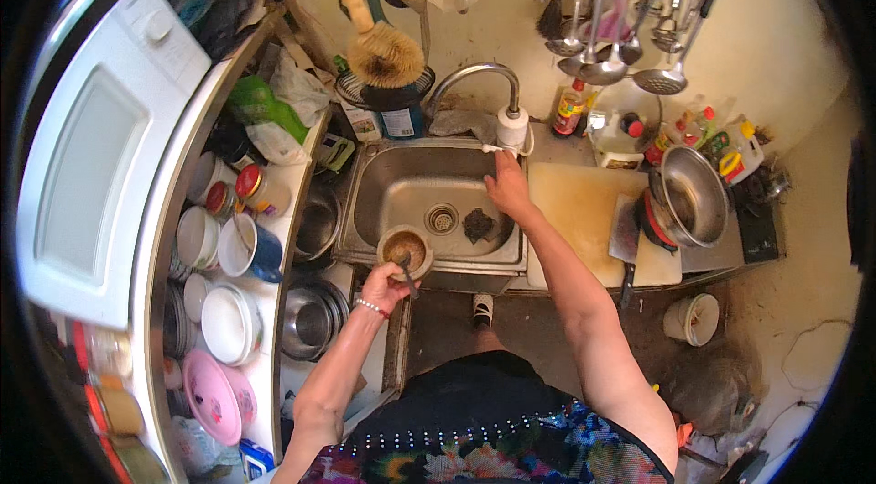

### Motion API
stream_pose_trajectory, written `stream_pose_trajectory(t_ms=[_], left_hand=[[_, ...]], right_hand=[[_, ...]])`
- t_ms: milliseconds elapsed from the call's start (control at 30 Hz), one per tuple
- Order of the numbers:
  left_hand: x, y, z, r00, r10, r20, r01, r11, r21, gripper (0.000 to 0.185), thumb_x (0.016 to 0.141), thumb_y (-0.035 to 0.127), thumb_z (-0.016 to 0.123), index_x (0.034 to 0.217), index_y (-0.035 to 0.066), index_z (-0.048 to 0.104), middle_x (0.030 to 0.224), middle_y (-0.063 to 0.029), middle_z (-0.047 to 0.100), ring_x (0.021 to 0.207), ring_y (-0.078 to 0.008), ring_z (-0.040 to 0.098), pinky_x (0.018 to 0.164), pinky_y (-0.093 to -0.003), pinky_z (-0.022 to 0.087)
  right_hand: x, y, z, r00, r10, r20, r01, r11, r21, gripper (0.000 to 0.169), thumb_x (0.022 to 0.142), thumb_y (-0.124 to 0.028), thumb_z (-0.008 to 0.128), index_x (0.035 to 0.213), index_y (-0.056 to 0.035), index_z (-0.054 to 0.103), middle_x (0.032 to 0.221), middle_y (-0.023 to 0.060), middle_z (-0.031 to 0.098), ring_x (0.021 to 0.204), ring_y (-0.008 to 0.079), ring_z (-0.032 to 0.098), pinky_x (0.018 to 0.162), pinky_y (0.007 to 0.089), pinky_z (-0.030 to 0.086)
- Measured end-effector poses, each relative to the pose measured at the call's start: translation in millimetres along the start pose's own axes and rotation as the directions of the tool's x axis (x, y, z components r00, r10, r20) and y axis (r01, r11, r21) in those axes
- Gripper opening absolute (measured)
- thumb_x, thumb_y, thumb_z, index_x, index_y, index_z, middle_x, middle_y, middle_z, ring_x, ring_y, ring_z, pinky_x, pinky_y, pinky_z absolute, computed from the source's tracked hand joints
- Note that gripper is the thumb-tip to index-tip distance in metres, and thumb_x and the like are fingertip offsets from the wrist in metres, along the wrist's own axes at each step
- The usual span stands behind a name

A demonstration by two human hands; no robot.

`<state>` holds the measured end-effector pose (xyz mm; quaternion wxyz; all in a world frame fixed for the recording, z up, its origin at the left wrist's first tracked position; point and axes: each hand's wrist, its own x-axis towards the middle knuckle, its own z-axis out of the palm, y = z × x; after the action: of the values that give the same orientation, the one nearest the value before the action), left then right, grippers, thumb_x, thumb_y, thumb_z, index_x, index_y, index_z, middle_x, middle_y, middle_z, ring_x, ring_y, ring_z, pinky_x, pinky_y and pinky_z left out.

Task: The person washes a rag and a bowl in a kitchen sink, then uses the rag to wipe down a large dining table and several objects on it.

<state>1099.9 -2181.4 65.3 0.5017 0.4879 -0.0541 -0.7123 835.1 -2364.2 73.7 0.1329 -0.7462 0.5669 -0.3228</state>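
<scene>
My left hand (382, 291) grips a small bowl (422, 248) at the front left edge of the sink. Brownish matter coats the inside of the bowl, and a dark-handled utensil (409, 277) leans in it, its handle by my fingers. My right hand (508, 184) reaches over the sink's right rim to the white tap filter (512, 127). Its fingertips meet the small white lever (491, 149) there; whether they grip it is unclear. Beneath lies the steel sink (393, 183) with its drain strainer (443, 218) and a dark scouring pad (478, 225). No running water is visible.
Right of the sink, a cleaver (623, 238) lies on a cutting board (564, 203), its handle past the front edge. A steel basin (694, 196) stands beyond. Ladles (608, 70) hang above. Shelves at left hold bowls (231, 323) and jars (263, 191).
</scene>
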Motion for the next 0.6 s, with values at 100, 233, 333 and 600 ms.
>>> stream_pose_trajectory(t_ms=[100, 233, 333, 600], left_hand=[[59.0, 14.6, 16.0, 0.999, -0.032, -0.036, 0.034, 0.999, 0.043, 0.028, 0.070, 0.003, 0.054, 0.098, -0.001, 0.054, 0.095, -0.0149, 0.060, 0.088, -0.0283, 0.059, 0.077, -0.0482, 0.051], [116.0, 30.1, 42.9, 0.985, -0.088, -0.150, 0.102, 0.991, 0.089, 0.025, 0.070, 0.002, 0.054, 0.095, 0.000, 0.052, 0.090, -0.0136, 0.060, 0.080, -0.0267, 0.059, 0.073, -0.0482, 0.052], [157.6, 34.0, 42.1, 0.987, -0.109, -0.115, 0.126, 0.981, 0.148, 0.031, 0.070, 0.002, 0.054, 0.101, 0.003, 0.051, 0.094, -0.0129, 0.058, 0.086, -0.0268, 0.058, 0.074, -0.0495, 0.051], [238.7, 23.3, 28.6, 0.979, -0.196, 0.046, 0.186, 0.968, 0.165, 0.050, 0.065, 0.000, 0.053, 0.113, 0.004, 0.041, 0.106, -0.0142, 0.052, 0.092, -0.0311, 0.056, 0.074, -0.0500, 0.051]], right_hand=[[30.1, 19.6, 38.5, 0.998, 0.032, 0.061, -0.026, 0.996, -0.086, 0.062, 0.074, -0.009, 0.060, 0.127, 0.0046, 0.029, 0.135, 0.0249, 0.027, 0.126, 0.0397, 0.026, 0.099, 0.0427, 0.033], [31.7, 34.1, 69.4, 0.969, 0.068, 0.237, -0.001, 0.962, -0.273, 0.070, 0.071, -0.005, 0.059, 0.132, 0.0040, 0.026, 0.140, 0.0208, 0.023, 0.132, 0.0353, 0.018, 0.094, 0.0440, 0.039], [32.9, 37.0, 83.6, 0.956, 0.098, 0.275, 0.024, 0.912, -0.410, 0.063, 0.070, -0.006, 0.058, 0.128, 0.0037, 0.034, 0.140, 0.0196, 0.023, 0.131, 0.0352, 0.019, 0.087, 0.0441, 0.043], [-7.2, -4.3, 119.9, 0.733, 0.359, 0.578, -0.574, 0.782, 0.242, 0.026, 0.083, -0.021, 0.054, 0.082, 0.0051, 0.056, 0.061, 0.0175, 0.059, 0.055, 0.0280, 0.061, 0.052, 0.0381, 0.049]])
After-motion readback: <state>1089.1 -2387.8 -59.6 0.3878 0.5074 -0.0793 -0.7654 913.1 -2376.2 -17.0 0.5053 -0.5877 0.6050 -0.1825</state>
